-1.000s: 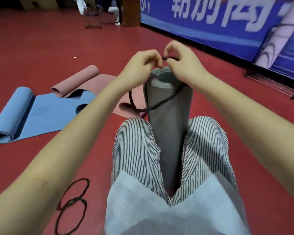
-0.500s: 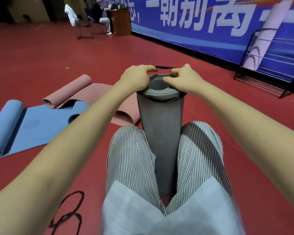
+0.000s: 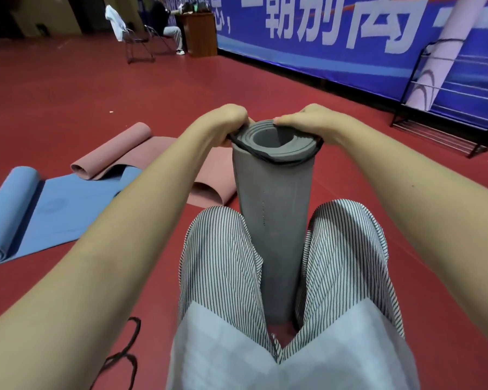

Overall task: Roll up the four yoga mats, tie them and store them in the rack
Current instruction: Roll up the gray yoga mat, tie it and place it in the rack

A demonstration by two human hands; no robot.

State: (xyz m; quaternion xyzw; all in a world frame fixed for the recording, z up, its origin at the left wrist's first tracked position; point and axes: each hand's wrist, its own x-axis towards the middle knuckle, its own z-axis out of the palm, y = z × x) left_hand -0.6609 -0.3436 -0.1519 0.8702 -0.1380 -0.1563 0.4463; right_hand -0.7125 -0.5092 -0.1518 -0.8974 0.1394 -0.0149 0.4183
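Fingers of both hands, left [image 3: 223, 125] and right [image 3: 307, 123], grip a black band [image 3: 276, 161] around the rolled grey mat's [image 3: 273, 220] top; blue mat [image 3: 54, 204] and pink mat [image 3: 141, 153] lie half-unrolled on the floor, rack [image 3: 434, 130] apparently empty.

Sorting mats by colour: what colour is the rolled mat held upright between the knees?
Grey; the rolled mat shows best in the head view.

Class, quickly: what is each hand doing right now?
Left hand: closed on the black band at the grey mat top.
Right hand: closed on the same band.
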